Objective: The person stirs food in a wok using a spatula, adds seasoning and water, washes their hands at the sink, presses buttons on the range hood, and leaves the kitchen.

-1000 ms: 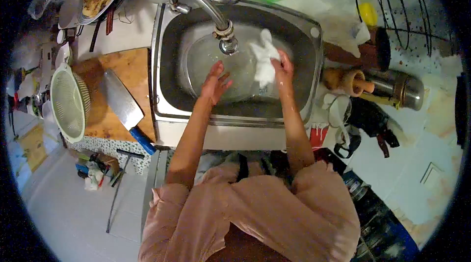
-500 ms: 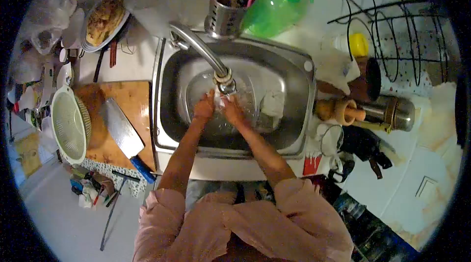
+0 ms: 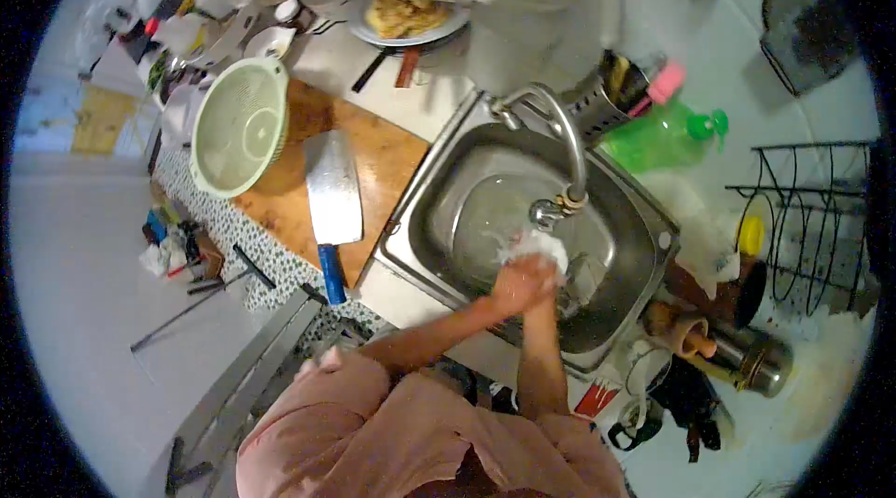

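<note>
Over the sink basin, my left hand [image 3: 516,283] lies across my right hand [image 3: 544,291], both fingers curled in close together. A small whitish thing [image 3: 551,248] shows at the fingertips, wet and too blurred to name. Just above it the curved metal faucet [image 3: 574,157] points down, and water splashes around the hands. My right fingers are mostly hidden. Beside them in the steel sink [image 3: 439,209] lies a pale, see-through piece [image 3: 585,276], perhaps plastic.
Left of the sink, a cleaver [image 3: 333,190] and a pale green colander [image 3: 245,129] rest on a wooden cutting board [image 3: 387,162]. Behind stand a plate of food [image 3: 406,17], a utensil holder [image 3: 597,106] and a green pump bottle [image 3: 658,139]. A mortar [image 3: 677,330] stands right.
The view has turned and shifted left, so the sink now appears farther right. My hands, earlier side by side under the faucet, have come together and overlap nearer the basin's front.
</note>
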`<state>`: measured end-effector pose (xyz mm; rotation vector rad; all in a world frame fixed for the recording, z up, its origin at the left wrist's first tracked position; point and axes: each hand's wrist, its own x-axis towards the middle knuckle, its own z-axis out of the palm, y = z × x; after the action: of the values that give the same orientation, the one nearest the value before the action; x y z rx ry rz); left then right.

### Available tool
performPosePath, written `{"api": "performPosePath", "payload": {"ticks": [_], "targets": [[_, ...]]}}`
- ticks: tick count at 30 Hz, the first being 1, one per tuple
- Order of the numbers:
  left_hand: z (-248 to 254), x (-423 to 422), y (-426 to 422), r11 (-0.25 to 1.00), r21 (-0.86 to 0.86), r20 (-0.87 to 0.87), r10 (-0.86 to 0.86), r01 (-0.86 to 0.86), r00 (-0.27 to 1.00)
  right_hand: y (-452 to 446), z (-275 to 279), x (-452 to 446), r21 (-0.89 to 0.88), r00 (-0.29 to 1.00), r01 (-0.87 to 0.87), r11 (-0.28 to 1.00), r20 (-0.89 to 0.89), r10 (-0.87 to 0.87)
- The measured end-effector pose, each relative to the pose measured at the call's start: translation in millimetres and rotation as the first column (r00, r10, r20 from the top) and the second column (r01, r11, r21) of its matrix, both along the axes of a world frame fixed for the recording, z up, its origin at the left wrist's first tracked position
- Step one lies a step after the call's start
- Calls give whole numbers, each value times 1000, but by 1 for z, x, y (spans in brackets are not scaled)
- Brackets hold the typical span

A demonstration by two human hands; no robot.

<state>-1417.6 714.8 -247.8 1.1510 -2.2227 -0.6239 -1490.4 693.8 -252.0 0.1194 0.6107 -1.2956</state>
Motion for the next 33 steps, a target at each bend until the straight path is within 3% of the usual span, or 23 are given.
{"api": "performPosePath", "payload": {"ticks": [1, 3, 4, 6, 7, 8, 9, 10, 11, 12, 14, 18, 19, 20, 21, 22, 24, 26, 28, 29, 30, 31, 33], "targets": [[31, 5, -31, 942, 335, 211, -86, 10, 974, -6, 13, 9, -8, 999, 1, 1000, -54, -2], [-49, 9, -51, 964, 264, 222, -42, -18, 974, -7, 12, 15, 49, 989, -23, 999, -144, 30], [-60, 17, -74, 965, 259, 222, -22, -37, 975, -5, -2, 13, 72, 983, -35, 997, -176, 47], [-79, 37, -104, 915, 401, 497, -256, 43, 829, 34, -94, -23, 158, 988, -25, 987, -147, 49], [-105, 32, -102, 918, 397, 505, -241, 25, 829, 27, -105, -28, 192, 835, 86, 978, -549, 34], [-142, 25, -105, 965, 167, 396, 120, -200, 910, 20, -116, -33, 280, 518, 205, 938, -844, 139], [-146, 30, -98, 942, 67, 322, 293, -330, 900, 20, -120, -35, 305, 248, 240, 922, -937, 246], [-150, 35, -92, 890, -18, 217, 448, -455, 867, 21, -127, -34, 298, 148, 214, 930, -951, 271], [-154, 42, -86, 997, 70, 356, 0, -26, 934, 22, -132, -32, 301, 113, 200, 932, -952, 283], [-165, 38, -89, 982, 174, 445, -146, 75, 884, 21, -136, -32, 303, 135, 195, 933, -950, 281], [-189, 29, -94, 877, 410, 529, -451, 249, 719, 16, -133, -34, 337, 324, 182, 924, -908, 267], [-143, 11, -89, 863, 479, 347, -15, -163, 938, 6, -65, -21, 524, 826, 32, 851, -493, 273], [-124, 7, -69, 893, 440, 253, -23, -94, 967, 8, -102, -35, 481, 902, -78, 873, -340, 268], [-97, 5, -38, 917, 398, 162, -39, -30, 986, 7, -122, -41, 469, 903, -86, 879, -336, 267], [-34, 12, -21, 962, 273, 73, -14, -6, 997, 13, -136, -46, 254, 909, -108, 961, -367, 199], [19, 17, -10, 990, 141, -22, -8, 11, 1000, 13, -114, -35, 148, 929, -50, 988, -356, 100], [24, 14, 7, 994, 102, -109, -38, 50, 993, 11, -62, -14, -4, 976, 14, 1000, -215, -15], [18, 9, 8, 995, 58, -218, -66, 80, 974, 13, -29, -1, 6, 999, -40, 999, 19, 40], [-22, 16, -23, 992, 11, -97, -122, 123, 988, 10, -28, 1, 40, 989, -78, 996, 129, 72], [-36, 19, -39, 981, 176, 76, -95, 81, 993, 7, -34, -2, 75, 984, -100, 992, 155, 88], [-50, 20, -55, 943, 331, 246, -94, 8, 965, 6, -37, -5, 124, 990, -112, 986, 104, 100], [-64, 32, -79, 929, 368, 302, -83, -35, 950, 3, -40, -7, 160, 993, -114, 980, 8, 114], [-96, 31, -86, 901, 429, 338, -87, -71, 937, 7, -49, -19, 301, 847, -87, 950, -480, 230]]}}
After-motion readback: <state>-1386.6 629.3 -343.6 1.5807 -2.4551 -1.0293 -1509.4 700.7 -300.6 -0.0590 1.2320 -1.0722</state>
